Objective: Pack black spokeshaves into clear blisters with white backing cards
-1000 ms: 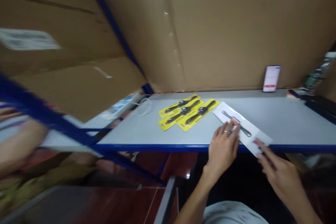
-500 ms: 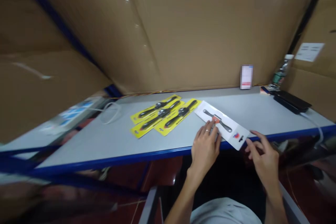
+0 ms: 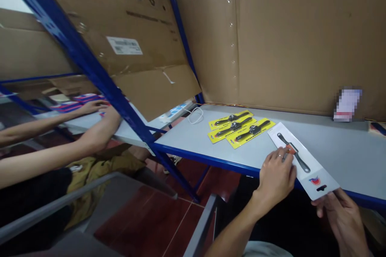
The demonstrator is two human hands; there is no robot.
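Note:
A spokeshave in a white blister pack (image 3: 307, 164) lies slantwise over the table's front edge, its hang-hole end sticking out towards me. My left hand (image 3: 276, 172), with a ring on one finger, presses curled fingers on the orange middle of the tool. At the near end my right hand (image 3: 343, 211) pinches the pack's corner, thumb on top and the other fingers partly hidden below. Left of the pack, three spokeshaves on yellow cards (image 3: 251, 133) lie overlapping on the table.
The grey table (image 3: 193, 138) has a blue front edge (image 3: 208, 160). A phone with a blurred screen (image 3: 346, 106) leans on the cardboard wall (image 3: 286, 48). A white cable (image 3: 196, 115) loops at the left. Beyond a blue post (image 3: 99, 82), another person's arms (image 3: 90, 140) reach over a neighbouring table.
My view has swung left, bringing the other person's arms into sight. My right hand now pinches the pack's near end, which it only touched at the edge before.

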